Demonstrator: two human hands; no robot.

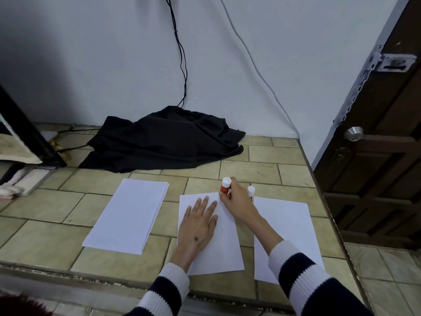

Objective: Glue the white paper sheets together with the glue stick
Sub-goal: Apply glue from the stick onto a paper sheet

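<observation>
A white sheet [224, 245] lies in the middle of the tiled counter [57, 238]. My left hand [198, 224] presses flat on it with fingers spread. My right hand [237, 199] grips a red glue stick [225, 187] with a white end, held at the sheet's far right corner. A small white cap [250, 190] stands just right of that hand. A stack of white sheets [128, 214] lies to the left. Another white sheet [286, 231] lies to the right, partly under my right forearm.
A crumpled black cloth [166, 140] lies at the back by the wall, with cables [182, 55] hanging above it. A dark framed object [27, 133] leans at the left. A brown door [382, 144] stands beyond the counter's right edge.
</observation>
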